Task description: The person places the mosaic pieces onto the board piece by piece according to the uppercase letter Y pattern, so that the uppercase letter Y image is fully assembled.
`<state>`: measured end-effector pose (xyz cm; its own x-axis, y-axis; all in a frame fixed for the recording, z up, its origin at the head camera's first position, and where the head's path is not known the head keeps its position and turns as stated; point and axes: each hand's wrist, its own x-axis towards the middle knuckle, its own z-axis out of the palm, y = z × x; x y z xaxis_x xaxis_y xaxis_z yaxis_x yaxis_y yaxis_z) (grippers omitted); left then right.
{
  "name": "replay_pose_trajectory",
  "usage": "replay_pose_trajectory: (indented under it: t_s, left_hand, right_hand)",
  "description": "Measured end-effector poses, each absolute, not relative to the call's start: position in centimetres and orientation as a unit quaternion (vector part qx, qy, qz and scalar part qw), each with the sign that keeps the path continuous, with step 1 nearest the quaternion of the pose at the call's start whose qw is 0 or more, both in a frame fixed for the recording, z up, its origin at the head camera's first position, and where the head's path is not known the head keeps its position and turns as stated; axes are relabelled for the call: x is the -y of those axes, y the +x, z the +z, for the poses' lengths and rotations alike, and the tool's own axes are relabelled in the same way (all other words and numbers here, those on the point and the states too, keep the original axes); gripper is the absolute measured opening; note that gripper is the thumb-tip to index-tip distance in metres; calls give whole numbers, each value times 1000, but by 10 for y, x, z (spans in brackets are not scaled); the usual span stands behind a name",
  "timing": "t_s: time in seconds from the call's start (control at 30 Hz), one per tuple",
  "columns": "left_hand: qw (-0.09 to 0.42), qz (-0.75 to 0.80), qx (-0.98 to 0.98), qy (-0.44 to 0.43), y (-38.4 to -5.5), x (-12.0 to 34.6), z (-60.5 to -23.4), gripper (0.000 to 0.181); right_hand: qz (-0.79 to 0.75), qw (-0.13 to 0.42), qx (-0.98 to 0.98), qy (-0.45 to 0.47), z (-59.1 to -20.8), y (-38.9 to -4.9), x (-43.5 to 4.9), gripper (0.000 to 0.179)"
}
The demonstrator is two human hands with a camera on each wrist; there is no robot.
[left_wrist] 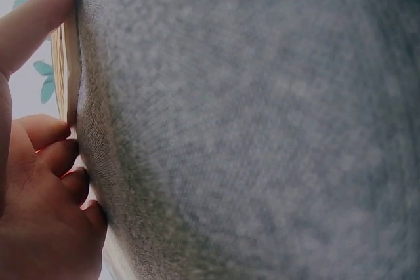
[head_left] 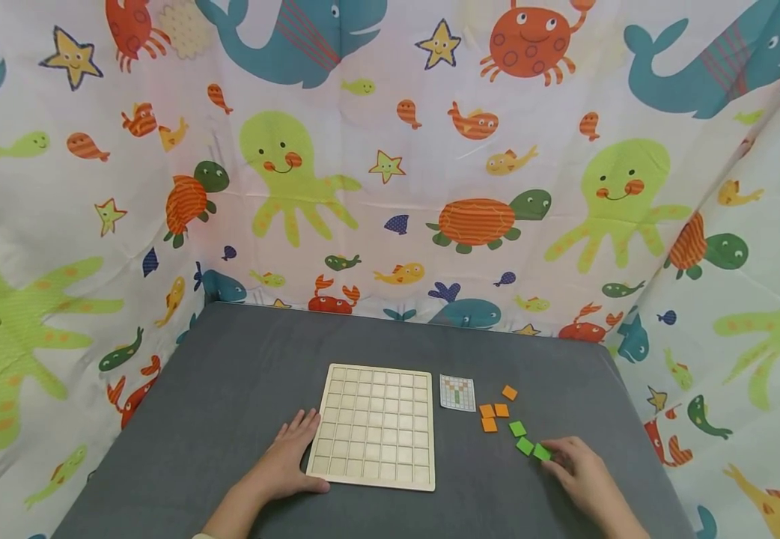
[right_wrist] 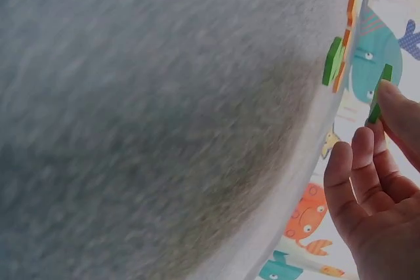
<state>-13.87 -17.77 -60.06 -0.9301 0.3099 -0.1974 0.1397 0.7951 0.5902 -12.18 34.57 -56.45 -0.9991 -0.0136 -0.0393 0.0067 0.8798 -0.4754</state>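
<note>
"Green tile (head_left: 542,452), the one being held: where was it?"

"Right of the wooden board (head_left: 373,427), near two other green tiles (head_left: 517,429). The right hand (head_left: 585,475) pinched it with thumb and finger."

"And the left hand (head_left: 289,460)?"

"Spread out at the board's near left corner, fingers by the left edge and thumb by the near edge. It wasn't wrapped round anything."

"How could they do it well?"

"I'd say a soft pinch was good, with the tile kept flat and high so it didn't bump its friends. The left hand needed just a light touch, so the board didn't slide."

"Wasn't the tile on the table (head_left: 262,352)?"

"From the head view, it was hard to tell. But the right wrist view showed it up off the table, with the sea-animal cloth behind."

"What did only the head view show?"

"The small card (head_left: 457,393) with colored squares, and the board's rows of little boxes. The left wrist view saw just the board's thin side."
</note>
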Motion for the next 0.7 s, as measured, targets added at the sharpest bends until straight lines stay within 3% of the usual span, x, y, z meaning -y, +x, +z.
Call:
replay_pose_trajectory:
  t_s: [0.7]
  left_hand:
    - [140, 306, -933, 126, -140, 179, -607, 128]
  right_hand:
    - [-260, -55, -962, -64, -550, -130, -313, 33]
